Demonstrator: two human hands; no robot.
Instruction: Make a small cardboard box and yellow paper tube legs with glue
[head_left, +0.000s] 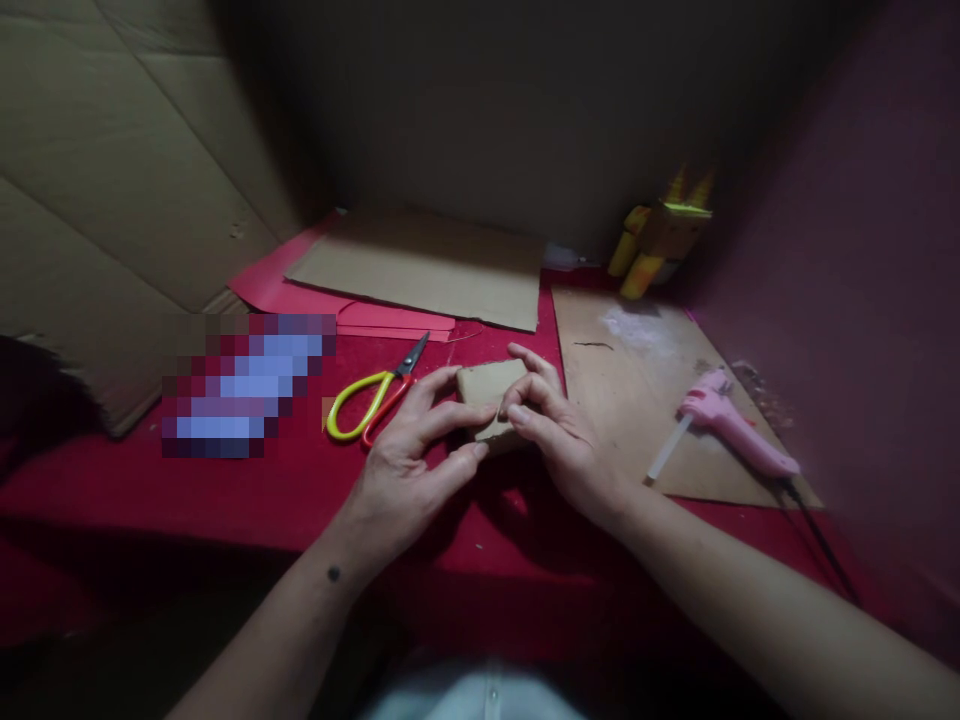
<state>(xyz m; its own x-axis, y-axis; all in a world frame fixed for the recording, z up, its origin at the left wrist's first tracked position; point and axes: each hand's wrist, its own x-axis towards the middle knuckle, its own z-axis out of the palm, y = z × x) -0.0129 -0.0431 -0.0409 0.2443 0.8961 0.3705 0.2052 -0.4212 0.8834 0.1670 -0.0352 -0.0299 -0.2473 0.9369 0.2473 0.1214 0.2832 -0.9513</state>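
Observation:
Between my two hands is a small cardboard box [487,382], held just above the red-covered table near its front edge. My left hand [420,440] grips its left side, the thumb at the near lower edge and fingers along the top and far side. My right hand [551,420] closes on the right side, thumb and forefinger pinched together at the top face; whether something tiny sits in that pinch I cannot make out. Scissors [379,390] with one yellow and one red handle lie just left of my left hand, blades pointing away.
A pink glue gun [731,420] with a glue stick rests on a brown board [615,400] at right, its cord trailing forward. Behind lie a cardboard sheet [427,262] and red paper [277,285]. A yellow-and-brown figure [664,240] stands back right. Large cardboard [135,200] leans at left.

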